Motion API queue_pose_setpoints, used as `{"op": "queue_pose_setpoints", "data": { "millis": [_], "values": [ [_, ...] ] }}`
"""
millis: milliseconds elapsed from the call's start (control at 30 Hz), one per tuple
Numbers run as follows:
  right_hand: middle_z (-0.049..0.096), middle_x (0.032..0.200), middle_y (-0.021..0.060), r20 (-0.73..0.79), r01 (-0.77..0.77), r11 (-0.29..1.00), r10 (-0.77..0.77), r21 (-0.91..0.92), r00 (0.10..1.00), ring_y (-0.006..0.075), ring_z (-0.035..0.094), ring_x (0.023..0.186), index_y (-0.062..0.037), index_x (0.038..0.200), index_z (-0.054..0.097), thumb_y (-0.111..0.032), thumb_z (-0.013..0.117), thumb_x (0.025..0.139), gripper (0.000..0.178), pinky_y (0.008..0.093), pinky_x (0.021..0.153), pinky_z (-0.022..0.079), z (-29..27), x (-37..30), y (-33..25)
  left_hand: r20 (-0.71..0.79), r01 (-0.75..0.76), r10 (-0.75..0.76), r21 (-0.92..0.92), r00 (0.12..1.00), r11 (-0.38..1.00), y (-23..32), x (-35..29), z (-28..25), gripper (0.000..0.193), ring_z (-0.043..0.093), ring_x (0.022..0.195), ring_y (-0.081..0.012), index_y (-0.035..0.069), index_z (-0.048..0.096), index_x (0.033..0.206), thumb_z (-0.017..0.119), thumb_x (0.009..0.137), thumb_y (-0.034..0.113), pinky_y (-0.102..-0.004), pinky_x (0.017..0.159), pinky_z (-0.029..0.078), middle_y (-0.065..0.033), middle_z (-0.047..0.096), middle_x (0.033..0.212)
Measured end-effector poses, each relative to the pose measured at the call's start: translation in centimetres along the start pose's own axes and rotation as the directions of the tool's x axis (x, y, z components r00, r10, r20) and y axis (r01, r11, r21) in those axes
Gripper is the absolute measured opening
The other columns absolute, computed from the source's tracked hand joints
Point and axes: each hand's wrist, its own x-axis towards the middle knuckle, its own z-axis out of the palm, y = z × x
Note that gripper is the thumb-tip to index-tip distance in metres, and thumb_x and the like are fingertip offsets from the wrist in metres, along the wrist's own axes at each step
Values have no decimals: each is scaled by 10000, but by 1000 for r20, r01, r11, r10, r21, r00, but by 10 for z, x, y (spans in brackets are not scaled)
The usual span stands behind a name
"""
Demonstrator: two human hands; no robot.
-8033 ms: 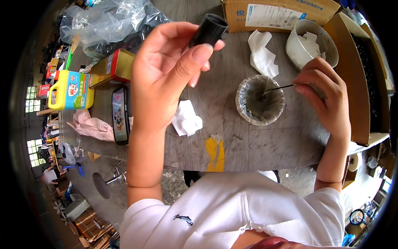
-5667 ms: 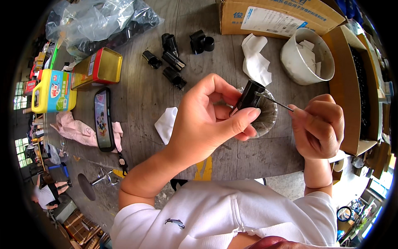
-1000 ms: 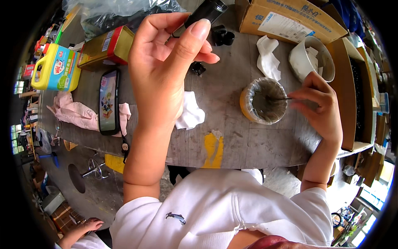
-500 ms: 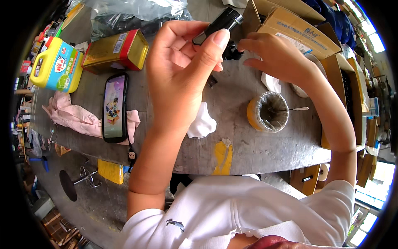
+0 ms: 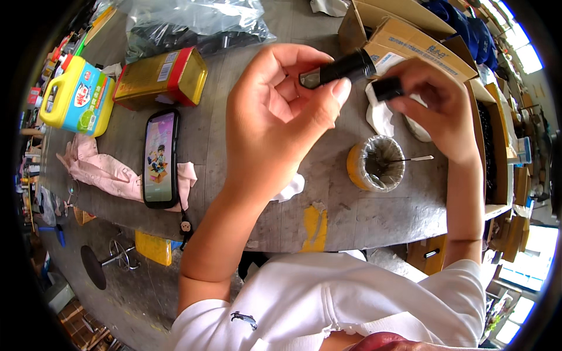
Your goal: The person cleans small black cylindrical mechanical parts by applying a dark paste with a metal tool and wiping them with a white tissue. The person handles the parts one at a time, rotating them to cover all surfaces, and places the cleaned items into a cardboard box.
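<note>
My left hand (image 5: 272, 120) is closed around a glossy black cylinder (image 5: 344, 68), pinched between thumb and fingers above the table. The cylinder tilts up toward the right, its ribbed end pointing at my other hand. Just to the right, my right hand (image 5: 439, 114) grips a short black cap-like piece (image 5: 387, 89) between thumb and fingertips. A small gap separates the two black parts. Below them stands a yellow tub (image 5: 355, 169) lined with clear plastic, a thin stick (image 5: 413, 158) leaning out of it.
On the left of the grey table (image 5: 234, 219) lie a phone (image 5: 160, 158) on a pink cloth (image 5: 105, 167), a gold tin (image 5: 158, 82) and a yellow jug (image 5: 76, 96). Clear plastic bags (image 5: 196, 26) sit at the back. Cardboard boxes (image 5: 418, 50) line the right; white cloth (image 5: 291, 188) lies partly behind my left wrist.
My right hand has picked up the short black piece and come nearer with it. My left hand has shifted right and slightly down, the cylinder now lying flatter.
</note>
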Motion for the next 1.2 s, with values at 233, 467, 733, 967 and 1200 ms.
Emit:
{"op": "queue_pose_setpoints", "data": {
  "millis": [233, 467, 733, 967, 1200],
  "values": [
    [589, 1084, 192, -282, 222, 896, -115, 386, 953, 235, 599, 1006, 61, 1098, 514, 26, 702, 793, 361, 332, 872, 500, 3, -47, 12, 168, 229, -209, -113, 963, 967, -14, -14, 20, 312, 593, 687, -127, -67, 536, 1114, 639, 835, 26, -259, 613, 515, -124, 584, 968],
    [544, 1086, 201, -216, 274, 898, -208, 345, 954, 256, 572, 997, 84, 1059, 552, 51, 708, 763, 337, 350, 862, 505, 6, -66, 32, 212, 353, -333, -62, 919, 934, -24, -23, 31, 315, 598, 701, -126, -63, 535, 1097, 653, 816, 16, -259, 617, 531, -115, 587, 941],
    [585, 1001, 187, -150, 254, 963, -239, 90, 959, 265, 585, 936, 35, 997, 591, -60, 786, 723, 350, 352, 816, 486, -2, -65, 29, 241, 318, -312, 13, 919, 948, -25, -21, 31, 322, 596, 721, -132, -80, 537, 1079, 674, 805, 16, -260, 628, 536, -121, 580, 953],
    [628, 925, 150, -182, 138, 990, -128, 42, 975, 208, 619, 800, 51, 945, 631, -102, 826, 652, 384, 299, 710, 490, 3, -69, 19, 282, 248, -271, 116, 920, 962, -23, -20, 27, 319, 598, 767, -140, -99, 543, 1071, 679, 802, 4, -258, 640, 545, -135, 572, 982],
    [647, 854, 130, -250, 153, 988, -156, -33, 956, 205, 630, 750, 47, 962, 622, -99, 830, 629, 419, 280, 649, 491, 15, -68, 15, 268, 371, -370, 50, 890, 927, -20, -21, 29, 330, 605, 726, -133, -102, 546, 1067, 687, 794, 19, -255, 634, 551, -127, 587, 941]
  ]
}}
